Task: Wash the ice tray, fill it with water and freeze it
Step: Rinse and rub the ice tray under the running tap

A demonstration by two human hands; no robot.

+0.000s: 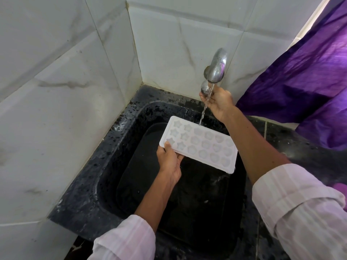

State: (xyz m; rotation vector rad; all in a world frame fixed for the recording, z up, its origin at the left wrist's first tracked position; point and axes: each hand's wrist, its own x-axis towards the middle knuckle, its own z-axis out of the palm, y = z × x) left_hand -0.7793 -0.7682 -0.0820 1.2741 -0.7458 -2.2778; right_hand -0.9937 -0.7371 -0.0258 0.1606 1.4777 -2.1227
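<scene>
Head view: our left hand [170,162] grips the near-left corner of the white plastic ice tray [199,143] with star and round moulds, holding it level over the black speckled stone sink [105,166]. Our right hand [218,103] wraps the round knob under the steel tap [216,66]; a thin water stream [205,107] falls at the tray's far edge.

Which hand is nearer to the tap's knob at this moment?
The right hand: it reaches up to the knob under the tap, fingers at it. The left hand is well below, over the sink, gripping the ice tray by its near-left corner.
</scene>
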